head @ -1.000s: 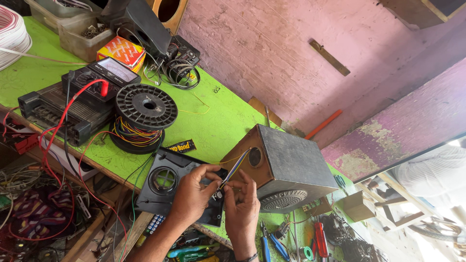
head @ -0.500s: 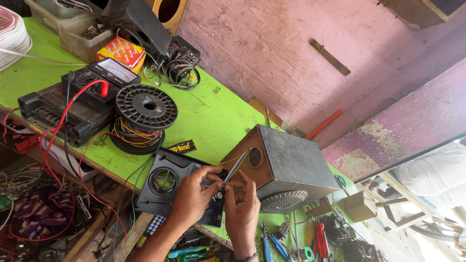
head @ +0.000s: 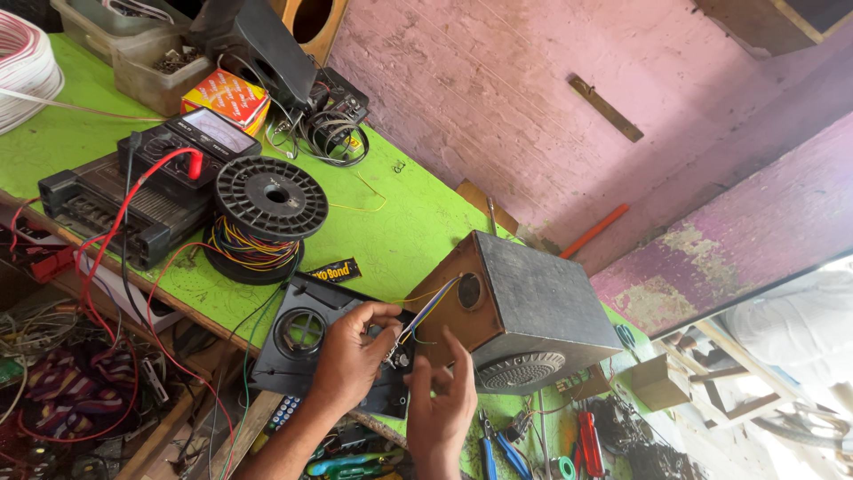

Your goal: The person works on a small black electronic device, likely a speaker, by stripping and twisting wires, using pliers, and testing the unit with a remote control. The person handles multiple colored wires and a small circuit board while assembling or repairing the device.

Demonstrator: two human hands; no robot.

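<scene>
- Left hand (head: 351, 360) curls over the black plastic panel (head: 306, 342) at the bench's near edge, thumb and fingers pinched on the thin wires (head: 425, 311) that run to the wooden speaker box (head: 515, 311).
- Right hand (head: 440, 400), fingers half spread, touches the same wires just beside it.
- Best done, I judge, by gripping near the wire ends and keeping slack.
- Wire spool (head: 269, 200) and multimeter (head: 191, 147) sit farther back on the green bench (head: 400, 222).

The bright green painted counter (head: 418, 222) looked matt and scuffed. At centre right, the grey box speaker (head: 524, 311) showed dull metal sides and a brown wooden face. The black spool (head: 271, 197) at centre left was ribbed matt plastic. The pink wall (head: 498, 89) looked rough.
</scene>
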